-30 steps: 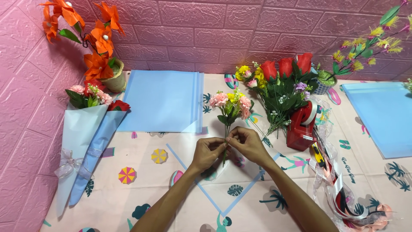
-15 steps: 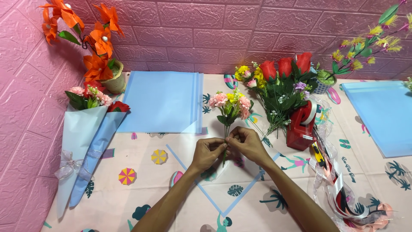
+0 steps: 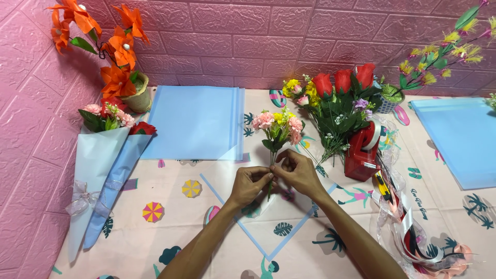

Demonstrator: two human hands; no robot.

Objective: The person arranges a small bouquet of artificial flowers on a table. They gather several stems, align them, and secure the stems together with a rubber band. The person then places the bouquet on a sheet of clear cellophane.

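Both hands, left hand [image 3: 251, 182] and right hand [image 3: 294, 170], pinch posy [image 3: 279, 129] stems over clear sheet [image 3: 268, 227]; wrapping not started, two bouquets [image 3: 103, 155] done left of it.

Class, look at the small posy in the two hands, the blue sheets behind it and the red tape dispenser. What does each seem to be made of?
Posy: probably fabric or plastic, since the petals look stiff and evenly coloured; real blooms can't be ruled out.
Blue sheets: thin matte paper or film; flat stack with layered edges.
Tape dispenser: glossy moulded plastic, likely, with shiny highlights.
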